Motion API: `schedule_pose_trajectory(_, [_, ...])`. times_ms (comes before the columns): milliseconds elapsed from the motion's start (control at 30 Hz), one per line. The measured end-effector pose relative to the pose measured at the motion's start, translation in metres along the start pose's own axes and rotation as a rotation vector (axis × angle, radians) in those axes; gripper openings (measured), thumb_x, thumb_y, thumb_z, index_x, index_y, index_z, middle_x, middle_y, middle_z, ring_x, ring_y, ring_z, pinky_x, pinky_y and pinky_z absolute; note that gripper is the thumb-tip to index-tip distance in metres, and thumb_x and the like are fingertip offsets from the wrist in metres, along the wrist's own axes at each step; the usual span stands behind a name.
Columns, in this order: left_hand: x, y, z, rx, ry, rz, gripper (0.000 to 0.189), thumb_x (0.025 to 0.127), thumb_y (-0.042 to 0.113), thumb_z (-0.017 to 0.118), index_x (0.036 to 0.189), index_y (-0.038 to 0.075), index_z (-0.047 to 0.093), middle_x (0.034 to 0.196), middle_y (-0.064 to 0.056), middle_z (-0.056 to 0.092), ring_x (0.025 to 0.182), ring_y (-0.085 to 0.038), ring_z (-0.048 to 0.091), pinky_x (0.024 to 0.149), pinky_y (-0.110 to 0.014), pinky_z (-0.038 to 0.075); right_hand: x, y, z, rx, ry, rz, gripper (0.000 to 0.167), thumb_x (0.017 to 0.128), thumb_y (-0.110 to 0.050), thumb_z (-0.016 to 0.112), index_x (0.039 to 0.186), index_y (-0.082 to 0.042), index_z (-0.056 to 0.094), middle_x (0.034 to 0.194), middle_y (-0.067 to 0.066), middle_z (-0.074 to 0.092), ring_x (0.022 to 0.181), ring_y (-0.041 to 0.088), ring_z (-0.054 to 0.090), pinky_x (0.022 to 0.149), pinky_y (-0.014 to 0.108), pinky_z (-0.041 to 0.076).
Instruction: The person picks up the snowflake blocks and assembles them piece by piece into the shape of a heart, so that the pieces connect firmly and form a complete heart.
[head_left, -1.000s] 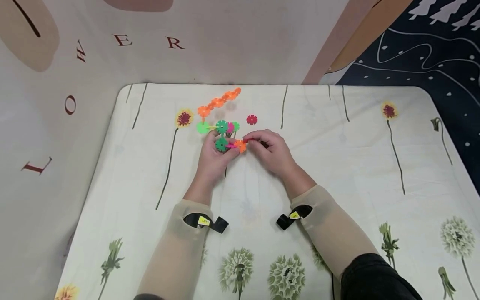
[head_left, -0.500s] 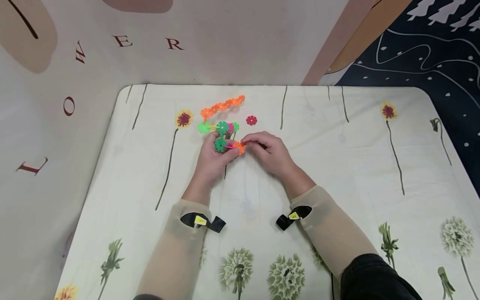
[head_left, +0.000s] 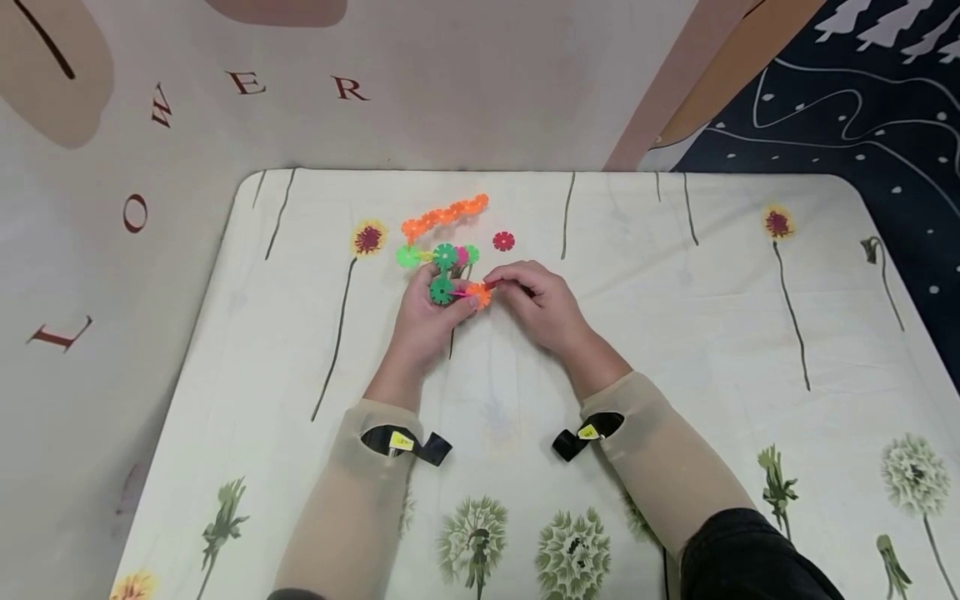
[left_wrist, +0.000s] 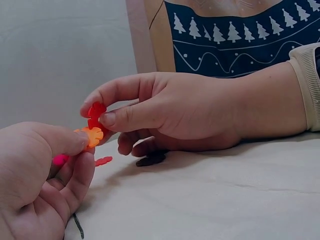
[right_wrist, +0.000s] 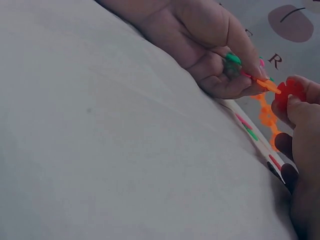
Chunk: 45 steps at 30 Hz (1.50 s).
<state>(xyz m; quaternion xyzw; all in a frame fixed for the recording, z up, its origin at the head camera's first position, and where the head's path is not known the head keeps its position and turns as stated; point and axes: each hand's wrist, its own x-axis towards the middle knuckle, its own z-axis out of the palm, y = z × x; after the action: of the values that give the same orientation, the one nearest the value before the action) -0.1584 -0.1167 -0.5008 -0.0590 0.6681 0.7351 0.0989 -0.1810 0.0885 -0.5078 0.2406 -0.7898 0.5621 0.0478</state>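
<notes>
In the head view my left hand pinches an orange notched disc, part of a chain of interlocking flower-shaped plastic discs. A pink disc joins it to green discs, then a yellow one and a light green disc lead to a row of orange discs. My right hand pinches a red disc between thumb and index finger. In both wrist views the red disc stands edge-on against the orange one, its notches right at the orange rim. The left fingers partly hide the chain.
A loose red disc lies on the table beyond the hands. Pink and light green discs are beside the chain. A dark flat piece lies beneath the right fingers. The flower-print tablecloth meets a pale wall.
The orange end of the chain has sunk lower toward the table and shifted slightly right. Both hands have stayed almost in place, still at the red and orange discs.
</notes>
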Motion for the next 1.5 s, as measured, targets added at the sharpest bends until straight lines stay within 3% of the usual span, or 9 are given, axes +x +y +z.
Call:
schedule_pose_trajectory(233, [0.0011,0.0011,0.0004,-0.002,0.001,0.006,0.056,0.097,0.0,0.076,0.145,0.008,0.048,0.121,-0.013,0.069,0.102,-0.025,0.07,0.091,-0.03,0.061,0.0005,-0.0029,-0.0015,0.045,-0.008,0.014,0.02,0.1,0.005,0.07,0.113,-0.005,0.082,0.111,0.006,0.078,0.105,0.019,0.071,0.094,0.032,0.056])
schedule_pose_trajectory(500, [0.0012,0.0004,-0.0005,-0.002,-0.02,0.012,0.055,0.097,-0.001,0.076,0.145,0.007,0.049,0.117,-0.015,0.07,0.093,-0.025,0.07,0.086,-0.028,0.062,0.0004,-0.0044,-0.0014,0.051,-0.048,-0.027,0.02,0.098,0.004,0.074,0.115,-0.003,0.082,0.114,0.009,0.08,0.108,0.022,0.074,0.096,0.035,0.058])
schedule_pose_trajectory(833, [0.0017,-0.0008,0.0015,-0.027,-0.015,0.031,0.055,0.096,-0.003,0.076,0.144,0.005,0.05,0.116,-0.014,0.069,0.096,-0.023,0.07,0.087,-0.029,0.062,-0.0009,-0.004,-0.0021,0.021,-0.032,-0.058,0.023,0.097,0.005,0.075,0.117,-0.004,0.082,0.112,0.007,0.08,0.102,0.021,0.074,0.088,0.03,0.057])
schedule_pose_trajectory(1067, [0.002,-0.0005,0.0003,0.008,0.002,0.014,0.057,0.096,0.0,0.078,0.146,0.009,0.051,0.117,-0.013,0.07,0.096,-0.023,0.071,0.087,-0.03,0.062,0.0005,-0.0054,-0.0011,0.012,-0.063,-0.012,0.024,0.101,0.002,0.071,0.122,-0.004,0.08,0.122,0.006,0.078,0.119,0.02,0.072,0.103,0.032,0.055])
schedule_pose_trajectory(1300, [0.0018,0.0001,-0.0003,0.032,0.006,0.008,0.057,0.096,0.003,0.079,0.145,0.009,0.052,0.115,-0.013,0.071,0.09,-0.024,0.071,0.085,-0.029,0.062,0.0003,-0.0083,-0.0008,-0.02,-0.067,-0.014,0.026,0.1,0.001,0.072,0.124,-0.004,0.079,0.123,0.007,0.078,0.119,0.02,0.072,0.104,0.032,0.055])
schedule_pose_trajectory(1400, [0.0018,-0.0008,-0.0001,0.05,0.015,0.011,0.057,0.096,0.005,0.08,0.145,0.01,0.052,0.116,-0.012,0.069,0.094,-0.024,0.07,0.087,-0.029,0.062,-0.0003,-0.0077,-0.0002,-0.033,-0.072,-0.001,0.027,0.101,0.0,0.071,0.127,-0.005,0.078,0.124,0.007,0.077,0.12,0.019,0.072,0.103,0.033,0.056])
schedule_pose_trajectory(1500, [0.001,-0.0012,-0.0001,0.083,0.036,0.018,0.059,0.096,0.007,0.082,0.147,0.011,0.052,0.126,-0.007,0.064,0.109,-0.019,0.065,0.094,-0.027,0.059,-0.0017,-0.0067,0.0004,-0.022,-0.089,0.04,0.031,0.104,-0.003,0.069,0.134,-0.007,0.075,0.132,0.004,0.074,0.125,0.018,0.069,0.107,0.033,0.053])
